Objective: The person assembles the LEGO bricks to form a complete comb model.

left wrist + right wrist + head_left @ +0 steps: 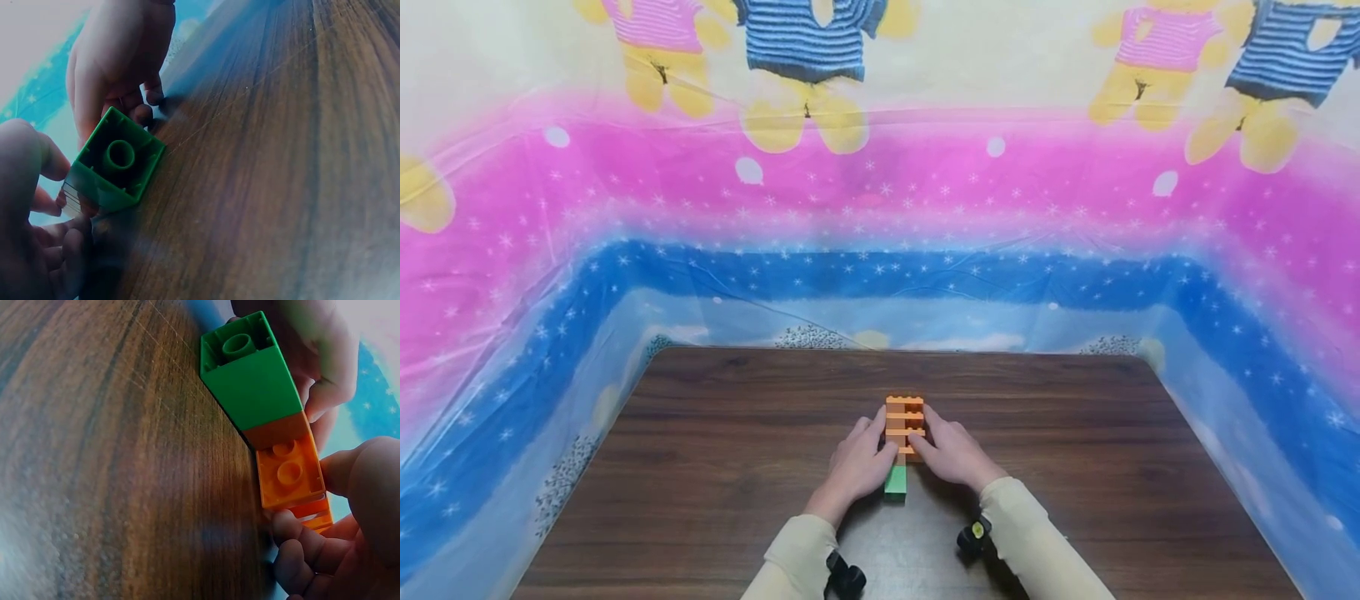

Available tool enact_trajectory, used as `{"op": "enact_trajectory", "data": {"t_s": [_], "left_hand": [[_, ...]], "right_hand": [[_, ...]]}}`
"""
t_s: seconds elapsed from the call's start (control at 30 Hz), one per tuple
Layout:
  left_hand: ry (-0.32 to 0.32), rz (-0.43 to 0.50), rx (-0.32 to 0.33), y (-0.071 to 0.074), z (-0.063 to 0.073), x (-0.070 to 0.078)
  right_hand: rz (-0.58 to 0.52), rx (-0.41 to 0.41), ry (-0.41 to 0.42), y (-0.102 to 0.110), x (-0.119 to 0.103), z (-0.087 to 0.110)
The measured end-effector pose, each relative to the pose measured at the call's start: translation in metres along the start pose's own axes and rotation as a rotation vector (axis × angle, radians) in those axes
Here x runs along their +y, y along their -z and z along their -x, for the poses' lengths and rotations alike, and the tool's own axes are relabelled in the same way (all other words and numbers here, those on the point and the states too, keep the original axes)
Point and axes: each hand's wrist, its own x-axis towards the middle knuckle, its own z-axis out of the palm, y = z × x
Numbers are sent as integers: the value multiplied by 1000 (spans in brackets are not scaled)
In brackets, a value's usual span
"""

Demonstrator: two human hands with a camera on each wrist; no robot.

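On the table lies a joined row of orange toy building bricks (913, 414). A green toy building brick (895, 482) is attached at its near left end, its hollow underside and inner tube facing the left wrist camera. From the left side, my left hand (863, 457) grips the bricks with thumb and fingers. My right hand (957, 451) holds the row from the right. In the right wrist view, its thumb and fingers pinch the near orange brick (291, 474), which sits beside the green one. Part of the row is hidden behind the fingers.
The dark wood-grain table (715, 467) has a straight far edge and slanting sides. A printed cloth (880, 183) with bears and snowflakes hangs around its back and sides. Black wrist cameras are worn near both sleeves.
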Motion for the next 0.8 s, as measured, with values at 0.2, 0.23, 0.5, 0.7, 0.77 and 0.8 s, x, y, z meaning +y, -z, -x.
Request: {"op": "enact_trajectory", "data": {"t_s": [0.2,0.23,0.5,0.7,0.77,0.8], "left_hand": [[21,-22,-16,2,0,2],[23,-26,-17,2,1,2],[18,-39,-20,2,1,1],[-50,50,-51,11,2,-7],[-94,68,-62,16,3,-12],[-116,74,-60,20,4,-15]], "right_hand": [[15,-10,-26,-1,-1,-1],[15,-11,-32,-1,-1,-1],[21,2,-37,-3,-2,-1],[26,26,-21,-3,1,3],[46,39,-23,-1,3,7],[56,48,-23,0,4,9]]}}
